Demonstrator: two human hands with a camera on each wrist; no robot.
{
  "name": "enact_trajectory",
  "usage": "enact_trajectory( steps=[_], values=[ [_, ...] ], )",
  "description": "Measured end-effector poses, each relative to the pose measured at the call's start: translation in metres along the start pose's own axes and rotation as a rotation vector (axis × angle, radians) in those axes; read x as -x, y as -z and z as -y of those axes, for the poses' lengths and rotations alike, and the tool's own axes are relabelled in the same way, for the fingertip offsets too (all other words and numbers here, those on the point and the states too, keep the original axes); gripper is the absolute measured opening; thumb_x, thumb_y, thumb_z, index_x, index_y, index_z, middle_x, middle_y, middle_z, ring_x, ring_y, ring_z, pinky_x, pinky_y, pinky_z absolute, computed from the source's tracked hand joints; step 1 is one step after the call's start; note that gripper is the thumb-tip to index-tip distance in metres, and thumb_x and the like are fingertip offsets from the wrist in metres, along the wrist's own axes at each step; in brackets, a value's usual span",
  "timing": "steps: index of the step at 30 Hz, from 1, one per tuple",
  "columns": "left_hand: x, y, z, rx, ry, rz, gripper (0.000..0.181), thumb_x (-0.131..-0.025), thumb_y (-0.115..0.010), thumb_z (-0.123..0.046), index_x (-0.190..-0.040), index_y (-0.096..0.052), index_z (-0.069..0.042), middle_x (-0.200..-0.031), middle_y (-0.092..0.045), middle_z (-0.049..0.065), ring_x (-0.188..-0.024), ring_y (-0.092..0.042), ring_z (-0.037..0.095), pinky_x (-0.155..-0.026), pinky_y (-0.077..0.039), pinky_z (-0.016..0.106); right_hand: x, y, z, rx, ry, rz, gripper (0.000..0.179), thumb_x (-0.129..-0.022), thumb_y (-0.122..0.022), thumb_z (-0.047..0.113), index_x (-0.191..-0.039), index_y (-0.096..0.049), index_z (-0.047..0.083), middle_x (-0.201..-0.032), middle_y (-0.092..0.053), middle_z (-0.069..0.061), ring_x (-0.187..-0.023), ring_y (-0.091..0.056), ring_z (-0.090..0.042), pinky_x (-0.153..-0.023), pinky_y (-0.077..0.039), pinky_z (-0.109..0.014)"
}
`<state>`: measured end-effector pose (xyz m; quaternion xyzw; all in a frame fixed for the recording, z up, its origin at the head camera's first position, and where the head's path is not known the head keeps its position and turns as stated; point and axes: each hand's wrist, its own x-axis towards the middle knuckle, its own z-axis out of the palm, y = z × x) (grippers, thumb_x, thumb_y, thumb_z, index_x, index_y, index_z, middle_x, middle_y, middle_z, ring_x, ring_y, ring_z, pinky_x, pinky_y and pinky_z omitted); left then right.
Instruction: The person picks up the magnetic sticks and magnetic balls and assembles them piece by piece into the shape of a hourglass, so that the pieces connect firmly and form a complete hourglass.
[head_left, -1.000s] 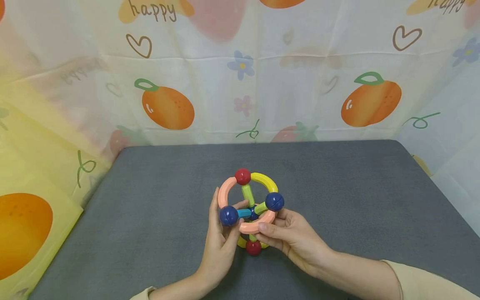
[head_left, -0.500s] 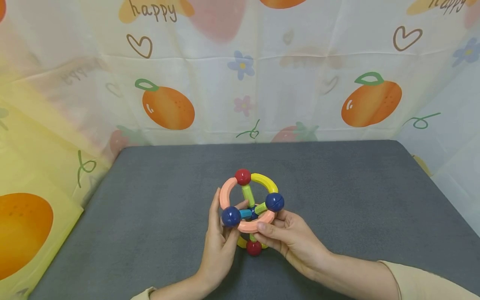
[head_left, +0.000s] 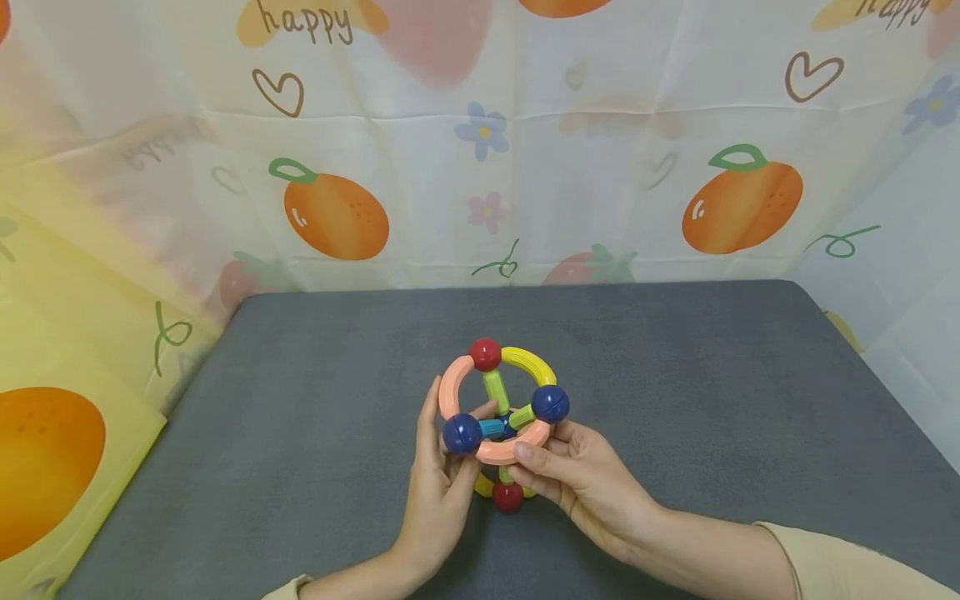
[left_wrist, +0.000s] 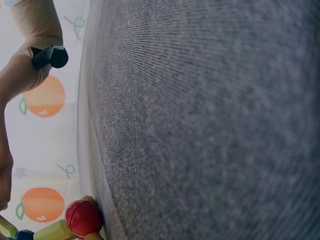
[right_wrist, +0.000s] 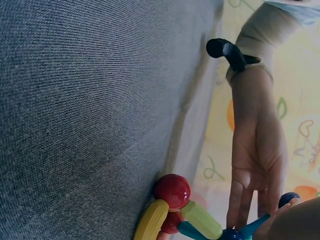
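Observation:
A ball-and-stick building toy (head_left: 496, 392) stands upright near the front middle of the table. Curved sticks and balls make its upper ring, and straight sticks run inward to a central blue ball. My left hand (head_left: 437, 504) holds its left side, thumb by the left blue ball (head_left: 462, 433) and fingers partly hidden behind. Between thumb and fingers, my right hand (head_left: 600, 479) pinches the front salmon-pink curved stick (head_left: 498, 452), which spans the left and right blue balls (head_left: 551, 404). The bottom red ball (right_wrist: 172, 191) shows low in the right wrist view, close to the tabletop.
The grey cloth-covered table (head_left: 337, 358) extends around the toy. Behind it hangs a fruit-print curtain (head_left: 585, 183), with a yellowish section (head_left: 67, 333) along the left. A black wrist-worn device (right_wrist: 230, 52) sits on the left wrist.
The left blue ball has shifted slightly right, and its gap to the front salmon-pink curved stick has closed. Over the last half second the hands and toy have stayed nearly still.

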<state>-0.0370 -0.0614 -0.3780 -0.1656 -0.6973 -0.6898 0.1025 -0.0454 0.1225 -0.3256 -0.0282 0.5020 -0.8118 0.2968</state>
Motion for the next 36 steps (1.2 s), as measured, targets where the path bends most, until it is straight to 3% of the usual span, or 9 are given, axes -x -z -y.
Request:
enact_trajectory(
  steps=[7, 15, 22, 30, 36],
  values=[
    [-0.001, 0.0, 0.0, 0.013, 0.009, -0.003, 0.08, -0.099, -0.052, 0.0, -0.159, -0.005, -0.023, -0.142, -0.053, 0.023, -0.129, -0.057, 0.002, -0.1, -0.05, 0.016, 0.0, 0.0, 0.0, 0.001, 0.003, -0.008, 0.032, -0.097, -0.063, 0.016, -0.12, -0.048, -0.001, -0.116, -0.069, -0.001, -0.106, -0.069, -0.006, -0.094, -0.055, -0.02],
    [-0.001, 0.001, 0.0, 0.019, -0.018, 0.007, 0.08, -0.098, -0.051, 0.005, -0.159, -0.005, -0.02, -0.14, -0.053, 0.028, -0.13, -0.056, 0.001, -0.1, -0.049, 0.015, -0.001, 0.0, 0.0, -0.002, -0.002, -0.018, 0.045, -0.097, -0.063, 0.015, -0.13, -0.041, -0.006, -0.117, -0.065, -0.002, -0.106, -0.068, -0.006, -0.094, -0.055, -0.021],
    [0.0, 0.003, 0.002, 0.034, -0.019, 0.006, 0.081, -0.097, -0.053, 0.004, -0.159, -0.005, -0.018, -0.138, -0.053, 0.03, -0.128, -0.057, 0.003, -0.1, -0.049, 0.014, -0.002, 0.002, -0.002, 0.025, 0.019, -0.001, 0.045, -0.097, -0.063, 0.014, -0.129, -0.04, -0.005, -0.114, -0.065, -0.001, -0.105, -0.07, -0.008, -0.093, -0.056, -0.022],
    [0.0, 0.006, 0.001, 0.041, 0.018, 0.007, 0.087, -0.094, -0.057, 0.007, -0.158, -0.006, -0.019, -0.139, -0.052, 0.029, -0.129, -0.056, 0.002, -0.101, -0.048, 0.014, -0.002, 0.008, -0.002, 0.09, 0.026, 0.037, 0.048, -0.096, -0.063, 0.013, -0.133, -0.039, -0.006, -0.112, -0.069, 0.0, -0.1, -0.071, -0.009, -0.091, -0.058, -0.025],
    [0.001, 0.009, -0.002, -0.001, 0.098, -0.004, 0.083, -0.094, -0.063, -0.002, -0.157, -0.014, -0.023, -0.142, -0.054, 0.019, -0.129, -0.058, 0.006, -0.101, -0.049, 0.016, -0.002, 0.02, -0.002, 0.22, 0.007, 0.009, 0.056, -0.092, -0.069, 0.014, -0.136, -0.04, -0.004, -0.111, -0.068, 0.0, -0.101, -0.069, -0.012, -0.09, -0.059, -0.029]
  ],
)
